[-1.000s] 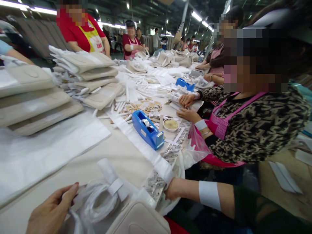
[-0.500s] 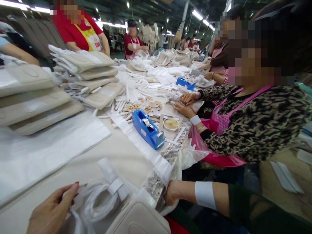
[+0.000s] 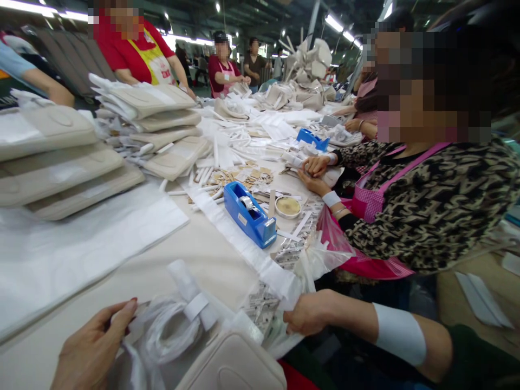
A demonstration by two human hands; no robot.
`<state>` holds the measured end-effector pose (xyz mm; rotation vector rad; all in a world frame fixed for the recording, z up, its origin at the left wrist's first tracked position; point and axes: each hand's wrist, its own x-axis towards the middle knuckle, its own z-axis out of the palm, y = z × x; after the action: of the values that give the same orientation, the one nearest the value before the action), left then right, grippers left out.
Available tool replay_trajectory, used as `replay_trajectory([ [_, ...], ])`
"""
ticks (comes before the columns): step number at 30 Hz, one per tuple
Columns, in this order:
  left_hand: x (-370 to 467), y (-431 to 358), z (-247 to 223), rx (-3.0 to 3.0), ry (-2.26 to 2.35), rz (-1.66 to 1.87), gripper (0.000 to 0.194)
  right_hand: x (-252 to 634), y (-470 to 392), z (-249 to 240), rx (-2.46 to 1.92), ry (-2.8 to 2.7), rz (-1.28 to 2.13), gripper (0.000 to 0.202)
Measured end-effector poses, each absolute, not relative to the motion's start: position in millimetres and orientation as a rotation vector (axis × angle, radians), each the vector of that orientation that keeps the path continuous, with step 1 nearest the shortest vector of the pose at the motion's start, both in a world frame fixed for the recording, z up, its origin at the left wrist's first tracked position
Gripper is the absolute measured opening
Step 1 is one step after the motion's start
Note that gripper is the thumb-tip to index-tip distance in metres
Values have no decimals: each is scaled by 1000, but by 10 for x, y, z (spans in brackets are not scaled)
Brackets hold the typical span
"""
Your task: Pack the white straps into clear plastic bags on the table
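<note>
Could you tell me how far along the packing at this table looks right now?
Done, apparently: beige bags lie stacked at the left. In hand: the left hand holds a plastic-wrapped bundle with a white band, beside a beige bag at the near edge; the right hand grips the end of a long white strip. Left: loose strips and tags still litter the table beyond the tape dispenser.
</note>
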<state>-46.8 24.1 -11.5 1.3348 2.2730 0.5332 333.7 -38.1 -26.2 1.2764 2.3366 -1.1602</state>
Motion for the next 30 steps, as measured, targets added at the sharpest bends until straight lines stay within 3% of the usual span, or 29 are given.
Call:
replay_trajectory([
  [4,-327,223,64,1199,2247,522,28,3494,-301,98,1179,2298,-1424,19],
  [8,-238,209,163,1160,2218,568,30,3612,-305,288,1500,1978,-2077,29],
  [12,-219,201,185,1169,2185,585,34,3594,-355,376,1615,1617,-2571,26],
  [20,-150,151,232,1324,2259,550,51,3418,-289,438,1842,1567,-2851,23],
  [25,-46,56,254,1539,2311,1131,42,3172,-255,532,1959,1346,-3088,34],
  [28,-13,-26,285,1715,1942,1452,25,2898,-208,574,1876,1246,-3216,36],
  [30,18,-84,330,1783,1554,1461,19,2687,-164,599,1815,1183,-3275,37],
])
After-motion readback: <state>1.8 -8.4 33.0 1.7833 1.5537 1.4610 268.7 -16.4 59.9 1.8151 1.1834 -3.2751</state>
